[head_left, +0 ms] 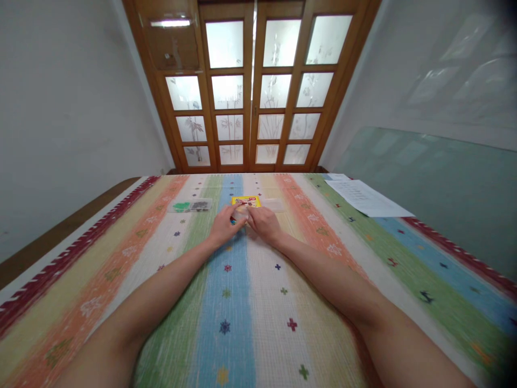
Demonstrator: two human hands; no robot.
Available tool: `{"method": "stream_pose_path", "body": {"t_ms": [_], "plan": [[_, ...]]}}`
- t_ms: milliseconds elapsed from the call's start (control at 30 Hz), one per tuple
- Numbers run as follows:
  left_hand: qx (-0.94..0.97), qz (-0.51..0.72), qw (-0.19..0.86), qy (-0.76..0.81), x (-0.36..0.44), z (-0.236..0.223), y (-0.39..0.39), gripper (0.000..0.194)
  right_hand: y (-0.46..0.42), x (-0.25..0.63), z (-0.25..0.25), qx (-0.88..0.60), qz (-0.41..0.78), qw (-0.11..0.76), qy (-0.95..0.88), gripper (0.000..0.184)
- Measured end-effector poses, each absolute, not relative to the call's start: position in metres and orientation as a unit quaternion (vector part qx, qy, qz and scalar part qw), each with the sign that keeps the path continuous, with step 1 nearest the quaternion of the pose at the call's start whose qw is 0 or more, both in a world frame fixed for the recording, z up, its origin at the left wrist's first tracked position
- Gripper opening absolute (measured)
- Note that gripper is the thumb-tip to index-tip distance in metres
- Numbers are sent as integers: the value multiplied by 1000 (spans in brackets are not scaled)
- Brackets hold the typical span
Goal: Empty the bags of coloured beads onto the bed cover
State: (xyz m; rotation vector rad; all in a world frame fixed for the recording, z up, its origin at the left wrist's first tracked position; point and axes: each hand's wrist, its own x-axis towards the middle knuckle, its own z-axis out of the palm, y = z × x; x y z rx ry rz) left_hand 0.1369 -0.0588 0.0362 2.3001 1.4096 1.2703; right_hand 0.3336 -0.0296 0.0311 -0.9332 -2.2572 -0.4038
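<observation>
My left hand (pixel 227 224) and my right hand (pixel 264 223) meet over the middle of the table, fingertips nearly touching. Both are closed around something small, pale and see-through (pixel 241 214), with a bit of blue and other colour at its left edge. My fingers cover most of it, so its kind cannot be made out. Just beyond the hands lies a yellow printed card or packet (pixel 253 201), partly hidden by my fingers. To the left is a clear plastic box (pixel 170 209) with green pieces (pixel 181 206) and dark grey pieces (pixel 200 206) in separate parts.
A clear, flat plastic lid or tray (pixel 274 205) lies right of the yellow card. White paper sheets (pixel 363 198) rest at the table's far right. A striped cloth (pixel 226 345) covers the table. Wooden glazed doors (pixel 252 121) stand behind, and a glass-like panel (pixel 436 183) leans at right.
</observation>
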Motion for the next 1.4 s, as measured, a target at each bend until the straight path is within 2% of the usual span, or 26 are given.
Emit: {"method": "stream_pose_path", "body": {"t_ms": [233,467,667,867,1033,1133,1233,1400], "plan": [[757,467,151,431,132,30,-52,70,-21,344,26,-386,-152,377,-828,30],[714,491,214,451,105,24,-30,57,-23,339,20,-330,-116,409,-843,34],[750,430,131,484,91,33,-32,38,-24,341,19,-279,-89,388,-874,29],[791,407,58,453,92,42,-41,40,-23,344,20,-256,-95,398,-876,28],[779,417,50,466,95,43,-45,40,-26,345,24,-254,-88,408,-872,29],[741,432,93,505,100,38,-42,35,-27,344,27,-254,-90,416,-868,28],[706,459,194,503,111,33,-38,29,-29,342,30,-257,-84,417,-868,29],[631,517,433,383,132,33,-41,43,-29,342,31,-281,-81,422,-858,33]]}}
